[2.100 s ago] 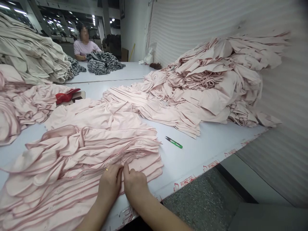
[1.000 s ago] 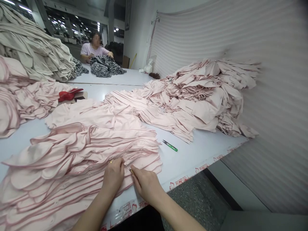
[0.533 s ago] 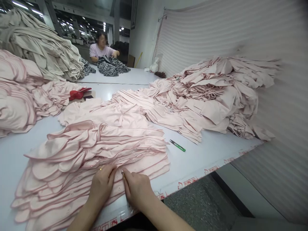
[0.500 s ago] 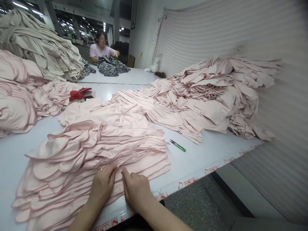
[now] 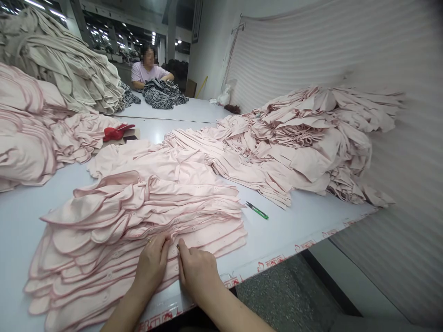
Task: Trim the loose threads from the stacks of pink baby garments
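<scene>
A fanned stack of pale pink garments with darker pink trim and snap buttons lies on the white table in front of me. My left hand rests on the stack's near edge, fingers curled and pressing on the cloth. Right beside it, my right hand pinches the snap-button edge of a pink garment. The two hands almost touch. Green thread snips lie on the bare table to the right of the stack, apart from both hands.
A big heap of pink garments fills the right rear. More pink and beige piles rise at left, with a red cloth on a box. Another person handles striped cloth at the far table. The table edge drops to grey floor.
My hands have stayed together on the stack's near edge, shifting slightly along it. The view has swung a little. The far person's arms have moved over the striped cloth.
</scene>
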Tool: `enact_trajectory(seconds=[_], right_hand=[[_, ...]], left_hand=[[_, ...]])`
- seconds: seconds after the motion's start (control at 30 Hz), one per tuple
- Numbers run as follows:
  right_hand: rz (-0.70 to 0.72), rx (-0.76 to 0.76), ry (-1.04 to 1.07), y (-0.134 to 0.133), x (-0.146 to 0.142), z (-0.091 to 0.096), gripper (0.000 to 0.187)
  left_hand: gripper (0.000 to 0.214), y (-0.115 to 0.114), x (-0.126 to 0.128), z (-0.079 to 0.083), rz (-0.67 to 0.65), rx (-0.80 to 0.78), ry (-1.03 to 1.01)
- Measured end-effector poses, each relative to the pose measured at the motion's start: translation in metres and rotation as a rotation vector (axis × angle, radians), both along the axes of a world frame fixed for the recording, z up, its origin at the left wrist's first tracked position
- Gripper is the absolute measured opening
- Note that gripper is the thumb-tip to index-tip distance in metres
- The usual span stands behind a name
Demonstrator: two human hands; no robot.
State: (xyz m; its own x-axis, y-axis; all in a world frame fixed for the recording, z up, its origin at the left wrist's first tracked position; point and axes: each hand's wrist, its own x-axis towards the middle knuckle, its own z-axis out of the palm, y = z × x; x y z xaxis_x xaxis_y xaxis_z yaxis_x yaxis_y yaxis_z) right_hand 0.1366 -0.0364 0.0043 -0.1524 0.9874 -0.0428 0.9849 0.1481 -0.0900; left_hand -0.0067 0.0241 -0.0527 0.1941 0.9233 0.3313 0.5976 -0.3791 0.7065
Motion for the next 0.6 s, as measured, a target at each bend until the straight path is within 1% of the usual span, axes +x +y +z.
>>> enact_trajectory(seconds=[0.13,0.2,0.3,0.37,0.43,0.5,0.57,0.6], right_hand=[[0.006,-0.019,0.033,0.000,0.000,0.002,0.045],[0.015,-0.008,0.032,0.000,0.000,0.002,0.046],[-0.024,-0.036,-0.041,0.005,-0.009,-0.004,0.053],[-0.077,-0.087,-0.077,0.011,-0.017,-0.008,0.055],[-0.081,-0.139,-0.080,0.015,-0.018,-0.009,0.054],[0.004,-0.156,-0.077,0.015,-0.011,-0.006,0.053],[0.114,-0.152,-0.087,0.009,0.002,-0.001,0.056],[0.145,-0.141,-0.084,0.005,0.009,0.001,0.057]], left_hand=[[0.022,0.002,0.000,0.004,0.057,-0.044,-0.005],[0.021,0.003,-0.001,0.003,0.016,-0.023,-0.007],[0.020,-0.001,-0.003,0.000,-0.095,0.077,0.046],[0.019,-0.009,-0.004,-0.004,-0.151,0.181,0.147],[0.019,-0.018,-0.004,-0.006,-0.166,0.269,0.260],[0.020,-0.022,-0.002,-0.005,-0.139,0.299,0.323],[0.019,-0.018,0.001,-0.001,-0.090,0.265,0.327],[0.019,-0.013,0.003,0.001,-0.062,0.235,0.319]])
